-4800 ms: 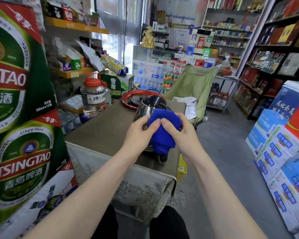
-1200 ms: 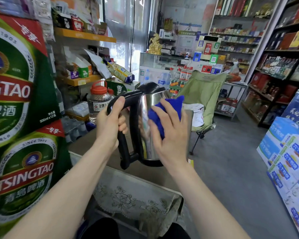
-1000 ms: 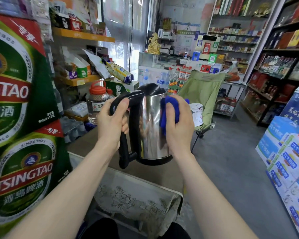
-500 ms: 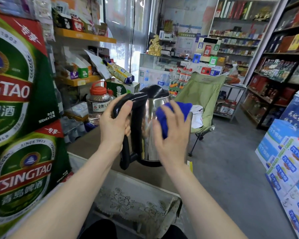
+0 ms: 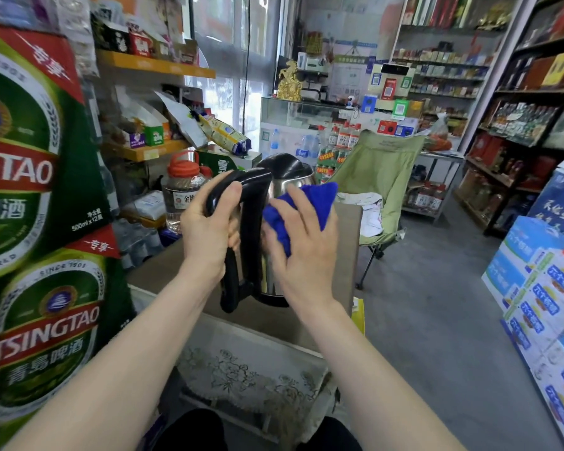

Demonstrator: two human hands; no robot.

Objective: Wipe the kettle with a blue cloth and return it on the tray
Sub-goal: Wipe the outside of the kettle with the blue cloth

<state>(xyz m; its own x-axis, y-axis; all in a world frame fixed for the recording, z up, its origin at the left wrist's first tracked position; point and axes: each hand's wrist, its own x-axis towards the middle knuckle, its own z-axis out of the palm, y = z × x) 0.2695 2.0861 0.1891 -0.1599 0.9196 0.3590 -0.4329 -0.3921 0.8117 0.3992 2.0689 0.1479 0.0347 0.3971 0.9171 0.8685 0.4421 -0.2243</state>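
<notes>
Gripping with your left hand [image 5: 209, 232], fingers curled round the black plastic handle [image 5: 249, 219], you hold the polished stainless-steel kettle [image 5: 295, 187] upright over the brown tabletop [image 5: 349, 239]. Your right hand [image 5: 303, 252] presses the soft blue cloth [image 5: 315, 200] flat against its wall. Expect rigid, slick metal; carry by the handle.

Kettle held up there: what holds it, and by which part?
Left hand grips the kettle by its black handle; right hand presses the cloth to its side.
</notes>
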